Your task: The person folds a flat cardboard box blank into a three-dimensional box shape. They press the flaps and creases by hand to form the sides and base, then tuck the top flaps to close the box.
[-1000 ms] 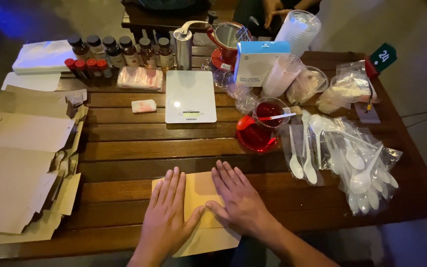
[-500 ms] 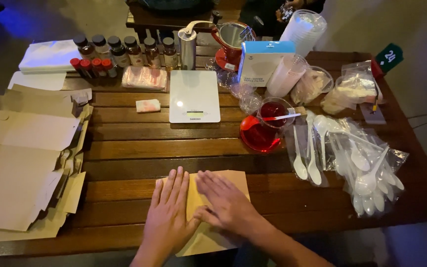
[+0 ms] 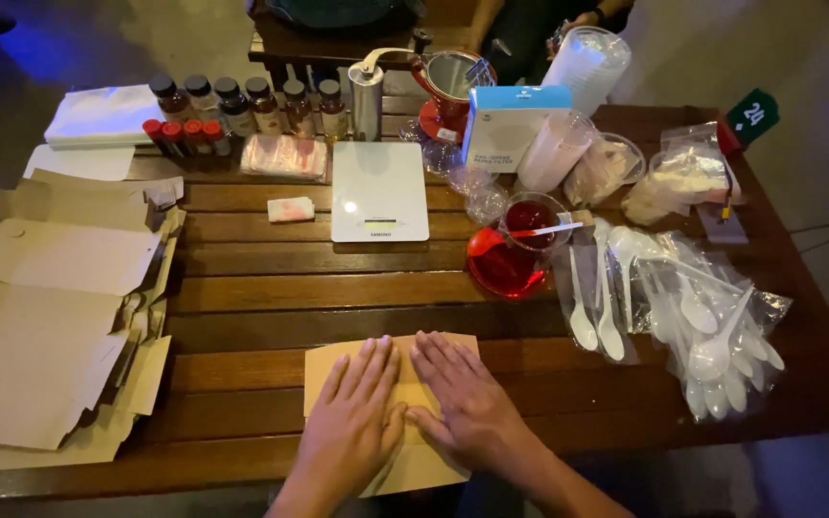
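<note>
Pressing flat, the left hand (image 3: 352,427) and right hand (image 3: 462,408), fingers (image 3: 376,369) spread apart, pin the brown paper sheet (image 3: 390,408) against the desk (image 3: 271,288) at six o'clock, seemingly to crease it.

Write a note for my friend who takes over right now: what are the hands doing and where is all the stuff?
Left hand and right hand: both flat, palms down, side by side on the brown paper piece, holding nothing.
The paper lies at the near edge of the wooden table.
Flat cardboard sheets are stacked at the left.
A white kitchen scale sits further back, a red glass jug right of it, bagged white plastic spoons at far right.
</note>
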